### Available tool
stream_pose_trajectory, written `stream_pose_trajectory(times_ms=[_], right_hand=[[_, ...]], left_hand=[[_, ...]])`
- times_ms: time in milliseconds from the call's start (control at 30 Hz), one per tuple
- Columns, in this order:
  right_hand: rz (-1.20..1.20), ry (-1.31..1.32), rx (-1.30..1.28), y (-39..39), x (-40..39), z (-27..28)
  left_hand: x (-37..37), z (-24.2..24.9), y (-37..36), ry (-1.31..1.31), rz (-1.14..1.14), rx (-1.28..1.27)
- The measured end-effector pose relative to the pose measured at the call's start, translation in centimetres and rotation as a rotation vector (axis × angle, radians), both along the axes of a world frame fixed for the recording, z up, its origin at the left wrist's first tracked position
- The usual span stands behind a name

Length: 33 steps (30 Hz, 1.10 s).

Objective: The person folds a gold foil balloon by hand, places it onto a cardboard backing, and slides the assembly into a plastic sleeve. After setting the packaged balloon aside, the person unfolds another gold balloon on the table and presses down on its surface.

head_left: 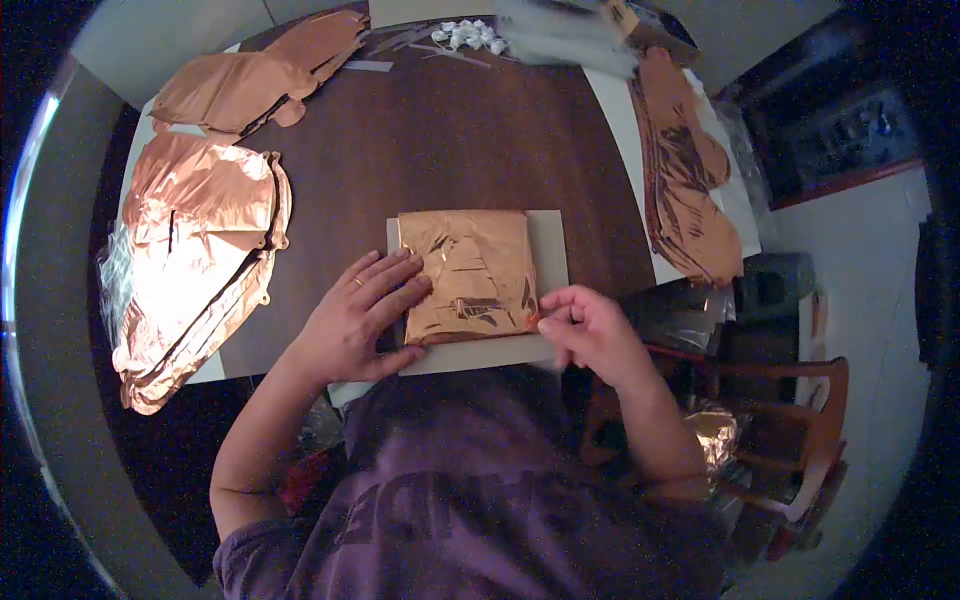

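Note:
A shiny rose-gold foil balloon (470, 270), folded into a flat square, lies on a pale sheet of card (550, 240) at the table's near edge. My left hand (365, 310) is spread out, its fingertips resting on the balloon's left side and the thumb by its lower left corner. At the lower right corner, my right hand (590, 335) has curled fingers, with thumb and forefinger pinching at the balloon's edge. Exactly what lies between those fingertips is partly hidden.
Flat foil balloons (205, 230) are stacked at the left, more copper foil pieces (250, 85) behind them. Another foil stack (685, 180) lies at the right. Small white bundles (470, 37) and clear plastic (565, 35) sit at the back. A wooden chair (820, 430) stands at right.

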State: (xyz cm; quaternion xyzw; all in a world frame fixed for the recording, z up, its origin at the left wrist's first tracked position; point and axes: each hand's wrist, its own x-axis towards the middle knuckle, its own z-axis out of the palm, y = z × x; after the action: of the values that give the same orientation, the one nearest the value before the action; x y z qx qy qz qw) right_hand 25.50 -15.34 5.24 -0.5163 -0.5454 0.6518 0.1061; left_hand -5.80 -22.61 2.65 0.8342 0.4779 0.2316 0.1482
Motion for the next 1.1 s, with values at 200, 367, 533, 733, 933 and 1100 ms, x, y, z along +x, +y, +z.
stream_pose_trajectory(times_ms=[200,367,533,733,933,1100], right_hand=[[0.082,0.042,-0.131,0.3,0.3,0.3],[0.056,0.166,-0.268,0.3,0.2,1.3],[0.078,0.143,-0.319,0.2,0.0,0.4],[0.054,0.009,-0.061,-0.2,-1.0,0.1],[-0.026,0.006,-0.085,-0.2,-0.7,-0.1],[0.109,0.025,0.097,-0.8,-0.5,-0.4]], left_hand=[[0.0,0.1,0.0,-0.010,0.005,0.005],[-0.1,0.3,-0.1,-0.026,0.011,-0.007],[-0.1,0.5,0.0,-0.016,0.000,-0.009],[-0.1,0.2,-0.1,-0.015,-0.004,0.004],[-0.1,0.2,-0.1,0.005,-0.022,-0.007],[-0.2,0.2,-0.1,-0.047,-0.014,-0.013]])
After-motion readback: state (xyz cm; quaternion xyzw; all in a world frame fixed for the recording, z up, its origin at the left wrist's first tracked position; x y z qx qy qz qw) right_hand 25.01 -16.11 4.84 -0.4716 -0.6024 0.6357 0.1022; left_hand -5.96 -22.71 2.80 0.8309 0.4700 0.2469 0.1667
